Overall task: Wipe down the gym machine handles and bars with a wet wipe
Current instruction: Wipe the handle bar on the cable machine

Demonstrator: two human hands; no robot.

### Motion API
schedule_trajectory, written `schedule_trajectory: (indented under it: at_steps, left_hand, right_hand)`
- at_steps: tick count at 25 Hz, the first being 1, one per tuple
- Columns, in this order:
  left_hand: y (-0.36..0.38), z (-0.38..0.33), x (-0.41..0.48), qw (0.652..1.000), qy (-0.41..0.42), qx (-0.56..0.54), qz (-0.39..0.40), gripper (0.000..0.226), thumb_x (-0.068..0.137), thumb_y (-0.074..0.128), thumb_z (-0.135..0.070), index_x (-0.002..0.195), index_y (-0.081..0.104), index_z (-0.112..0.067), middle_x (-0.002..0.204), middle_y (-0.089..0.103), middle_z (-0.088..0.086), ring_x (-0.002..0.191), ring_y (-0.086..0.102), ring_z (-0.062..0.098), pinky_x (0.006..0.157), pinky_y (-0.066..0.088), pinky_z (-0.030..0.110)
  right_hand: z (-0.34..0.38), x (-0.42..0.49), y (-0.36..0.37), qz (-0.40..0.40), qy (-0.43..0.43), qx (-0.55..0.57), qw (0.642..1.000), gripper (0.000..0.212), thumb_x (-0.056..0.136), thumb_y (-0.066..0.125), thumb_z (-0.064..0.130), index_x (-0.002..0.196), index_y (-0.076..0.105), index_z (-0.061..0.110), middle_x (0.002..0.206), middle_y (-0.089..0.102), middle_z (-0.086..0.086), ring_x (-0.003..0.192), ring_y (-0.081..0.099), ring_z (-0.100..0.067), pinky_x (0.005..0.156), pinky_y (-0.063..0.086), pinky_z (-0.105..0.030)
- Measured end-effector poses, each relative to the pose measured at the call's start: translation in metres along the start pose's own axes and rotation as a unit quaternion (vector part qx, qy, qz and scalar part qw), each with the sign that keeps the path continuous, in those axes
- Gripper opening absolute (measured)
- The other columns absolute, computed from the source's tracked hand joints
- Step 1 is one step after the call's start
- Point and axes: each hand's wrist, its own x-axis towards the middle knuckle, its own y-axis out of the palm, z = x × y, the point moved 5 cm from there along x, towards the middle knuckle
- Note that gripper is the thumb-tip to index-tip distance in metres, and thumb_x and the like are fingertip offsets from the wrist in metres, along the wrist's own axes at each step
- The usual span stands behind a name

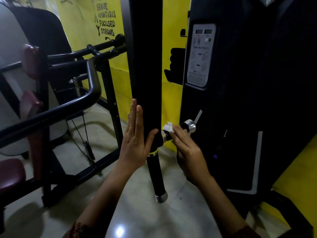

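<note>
Against the left side of the gym machine's tall black padded upright [147,66], the left hand [137,134] lay flat. Its fingers were straight and close together, pointing upward, and its thumb was spread across the front of the pad's lower end. Just right of that upright, the right hand [187,148] reached up to the short black handle with a chrome end cap [187,126], which stuck out sideways from the joint beneath the pad. Its fingers bent over the grip and pinched the white crumpled wet wipe [168,127] against the handle's inner part, beside a chrome collar [165,137]. The hand was somewhat blurred, so the thumb's place could not be told. Below the joint hung a long black handle with a chrome tip [158,176], well apart from the wipe. Behind the right hand stood the black weight-stack housing [240,83], bearing a pale instruction placard [199,55]. To the left ran a curved black tubular bar [91,83] and dark red pads [31,59]. Behind them was a yellow wall [82,23] with black lettering, and underfoot a pale glossy floor [137,212].
</note>
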Motion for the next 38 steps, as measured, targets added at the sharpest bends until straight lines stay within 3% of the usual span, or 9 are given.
schedule_trajectory:
  at_steps: [7, 10, 13, 18, 22, 26, 31, 36, 38]
  left_hand:
    - [0.004, -0.002, 0.002, 1.000, 0.003, -0.012, -0.006, 0.070, 0.099, 0.038, -0.033, 0.146, -0.014, -0.032, 0.154, -0.015, -0.016, 0.144, -0.002, 0.015, 0.116, 0.016, 0.046]
    - [0.003, 0.000, 0.001, 1.000, 0.006, -0.009, -0.007, 0.069, 0.099, 0.037, -0.034, 0.146, -0.013, -0.032, 0.154, -0.015, -0.016, 0.144, -0.003, 0.013, 0.117, 0.013, 0.039]
    - [0.003, -0.001, 0.001, 1.000, 0.005, -0.013, -0.004, 0.070, 0.099, 0.038, -0.034, 0.146, -0.013, -0.032, 0.154, -0.015, -0.017, 0.144, -0.003, 0.013, 0.116, 0.015, 0.044]
    - [0.005, -0.001, 0.001, 1.000, -0.001, -0.017, -0.004, 0.069, 0.099, 0.038, -0.035, 0.146, -0.013, -0.033, 0.154, -0.015, -0.017, 0.144, -0.002, 0.014, 0.113, 0.018, 0.051]
    - [0.003, 0.000, 0.002, 1.000, 0.000, -0.012, -0.003, 0.069, 0.099, 0.037, -0.035, 0.145, -0.014, -0.034, 0.153, -0.016, -0.018, 0.144, -0.003, 0.013, 0.114, 0.018, 0.050]
    - [0.005, 0.000, 0.002, 1.000, 0.001, -0.019, -0.003, 0.070, 0.098, 0.038, -0.035, 0.145, -0.014, -0.035, 0.153, -0.016, -0.019, 0.144, -0.003, 0.013, 0.113, 0.019, 0.051]
    - [0.004, 0.000, 0.002, 1.000, -0.001, -0.018, -0.002, 0.069, 0.099, 0.038, -0.034, 0.145, -0.014, -0.035, 0.153, -0.015, -0.018, 0.144, -0.003, 0.013, 0.113, 0.019, 0.052]
    - [0.005, -0.001, 0.003, 1.000, 0.001, -0.020, 0.001, 0.071, 0.098, 0.039, -0.034, 0.145, -0.013, -0.034, 0.153, -0.015, -0.018, 0.144, -0.003, 0.013, 0.115, 0.016, 0.049]
    - [0.005, 0.000, 0.003, 1.000, 0.001, -0.021, 0.000, 0.070, 0.098, 0.039, -0.034, 0.145, -0.013, -0.034, 0.153, -0.015, -0.018, 0.144, -0.003, 0.012, 0.115, 0.016, 0.049]
  right_hand:
    - [-0.026, 0.011, -0.022, -0.078, 0.138, -0.041, 0.987, 0.037, 0.076, 0.053, -0.018, 0.110, 0.063, -0.008, 0.124, 0.054, -0.028, 0.116, 0.052, -0.041, 0.109, 0.018, -0.014]
    - [0.007, -0.003, -0.007, -0.039, 0.127, 0.037, 0.990, 0.059, 0.064, 0.060, -0.029, 0.116, 0.061, -0.003, 0.126, 0.057, -0.022, 0.116, 0.056, -0.034, 0.104, 0.038, -0.029]
    - [0.019, 0.001, -0.032, -0.094, 0.085, 0.084, 0.988, 0.051, 0.079, 0.052, -0.017, 0.127, 0.053, 0.001, 0.121, 0.060, -0.019, 0.111, 0.058, -0.023, 0.095, 0.047, -0.034]
    - [-0.017, 0.026, -0.010, 0.052, 0.173, 0.004, 0.983, 0.072, 0.075, 0.035, -0.025, 0.141, 0.035, 0.005, 0.149, 0.031, -0.016, 0.142, 0.013, -0.017, 0.118, 0.008, -0.029]
    - [-0.004, 0.006, -0.003, -0.020, 0.159, 0.013, 0.987, 0.077, 0.062, 0.053, -0.032, 0.129, 0.053, 0.006, 0.140, 0.044, -0.009, 0.133, 0.035, -0.020, 0.111, 0.023, -0.018]
    - [0.021, -0.016, -0.018, -0.082, 0.138, 0.099, 0.982, 0.067, 0.057, 0.066, -0.032, 0.115, 0.063, 0.002, 0.124, 0.054, -0.004, 0.116, 0.048, 0.002, 0.094, 0.038, -0.005]
    - [0.026, 0.013, 0.002, 0.032, 0.040, 0.035, 0.998, 0.076, 0.067, 0.044, -0.027, 0.137, 0.037, 0.002, 0.142, 0.036, -0.011, 0.134, 0.029, -0.020, 0.113, 0.006, -0.013]
    - [0.006, 0.015, -0.008, 0.075, -0.002, -0.042, 0.996, 0.055, 0.082, 0.027, 0.005, 0.132, 0.049, 0.006, 0.138, 0.048, -0.016, 0.130, 0.034, -0.027, 0.105, 0.030, -0.044]
    - [-0.003, 0.014, -0.016, 0.076, -0.011, -0.071, 0.995, 0.052, 0.083, 0.032, 0.002, 0.131, 0.051, 0.007, 0.137, 0.050, -0.012, 0.129, 0.039, -0.029, 0.105, 0.032, -0.041]
